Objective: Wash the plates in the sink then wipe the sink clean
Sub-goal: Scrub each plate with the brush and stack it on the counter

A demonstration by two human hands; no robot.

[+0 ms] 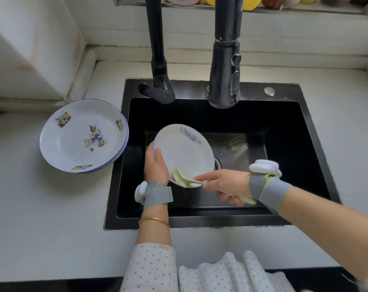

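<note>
**Scrubbing mid-plate, stack waits on counter**

Plate (pixel 184 151) sits tilted over the sink (pixel 305 131), face toward the person, so runoff should drop into the basin and not on the counter (pixel 42 207).

- Left hand (pixel 155 165) is wrapped round the plate's rim at 9 o'clock, thumb on the face, other fingers behind and out of sight. Edge grip leaves nearly the whole face free for scrubbing.
- Right hand (pixel 227 186) is curled tight round the brush (pixel 183 177) handle, handle end poking out past the heel of the palm. Bristles press the plate face at about 6 o'clock, near the lower rim.
- Low, close grip on the handle likely gives more scrubbing pressure.

Stack (pixel 83 135) of patterned plates rests on the counter at 9 o'clock from the sink, its right edge just at the sink rim. Probably parked within left-hand reach; cannot tell whether those are washed or queued.

Faucet (pixel 225 66) hangs at 12 o'clock over the basin; no water stream visible. Basin floor looks wet near the drain (pixel 218 162), which is half hidden behind the plate.

Judgement: still in the washing step; sink wipe not yet begun. Risk: wet rim held by one hand only, so hard brush strokes could twist the plate loose.
</note>
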